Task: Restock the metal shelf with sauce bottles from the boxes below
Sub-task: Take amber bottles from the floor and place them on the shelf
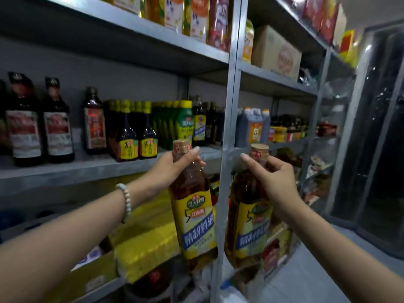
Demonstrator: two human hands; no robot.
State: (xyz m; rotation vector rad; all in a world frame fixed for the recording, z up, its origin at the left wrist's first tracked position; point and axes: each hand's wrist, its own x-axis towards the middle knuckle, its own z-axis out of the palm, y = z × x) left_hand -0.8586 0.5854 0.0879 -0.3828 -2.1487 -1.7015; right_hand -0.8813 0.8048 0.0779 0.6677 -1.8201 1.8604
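Observation:
I hold two tall amber sauce bottles with yellow labels and gold caps, both lifted in front of the metal shelf [65,169]. My left hand [175,169] grips the neck of the left bottle [194,215], which hangs a little below the middle shelf's front edge. My right hand [269,171] grips the neck of the right bottle [249,219], just right of the grey upright post [227,127]. On the middle shelf stand dark bottles with red labels [58,125] and smaller yellow-labelled ones [129,138].
Yellow cardboard boxes [144,243] sit on the lower shelf beneath my left arm. Green bottles [175,125] and jugs [251,127] fill the shelf further right. Cartons line the top shelf [192,16]. A glass-door cabinet [380,127] stands at the right.

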